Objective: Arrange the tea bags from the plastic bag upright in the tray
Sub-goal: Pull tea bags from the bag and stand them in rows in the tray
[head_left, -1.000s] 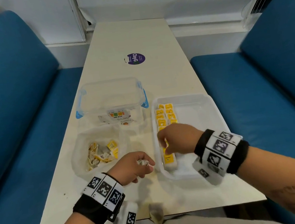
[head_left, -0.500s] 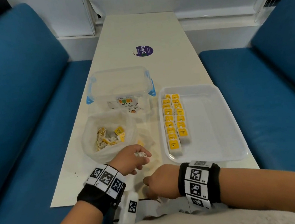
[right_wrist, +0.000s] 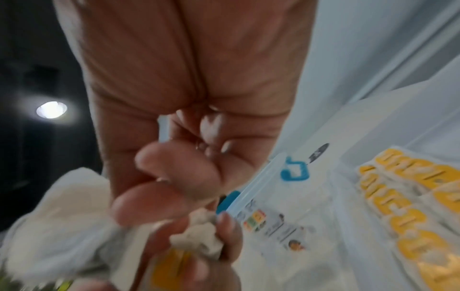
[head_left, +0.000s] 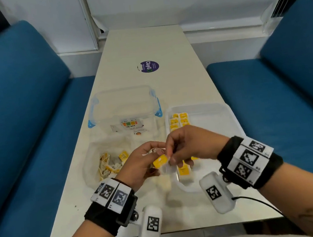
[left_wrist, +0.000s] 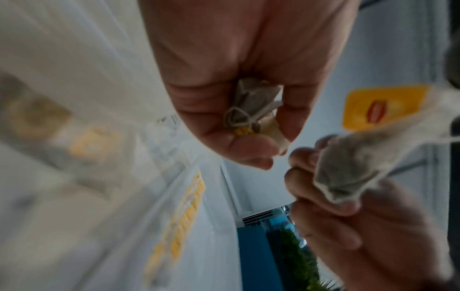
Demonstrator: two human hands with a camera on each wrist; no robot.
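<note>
Grip: right hand (head_left: 191, 145) pinches a tea bag (left_wrist: 353, 167); left hand (head_left: 143, 162) curls round spare bags (left_wrist: 251, 110).
Place: above the table edge, between plastic bag (head_left: 98, 165) and tray (head_left: 230, 113).
Tip: probably untangle the string, then stand it beside the rows (head_left: 179, 119).

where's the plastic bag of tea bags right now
In the head view, the plastic bag lies on the table's left side, just nearer than the clear container.

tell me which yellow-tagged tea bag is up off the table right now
The yellow-tagged tea bag pinched between both hands, left hand and right hand; the others stand in the white plastic tray or lie in the clear plastic bag.
</note>
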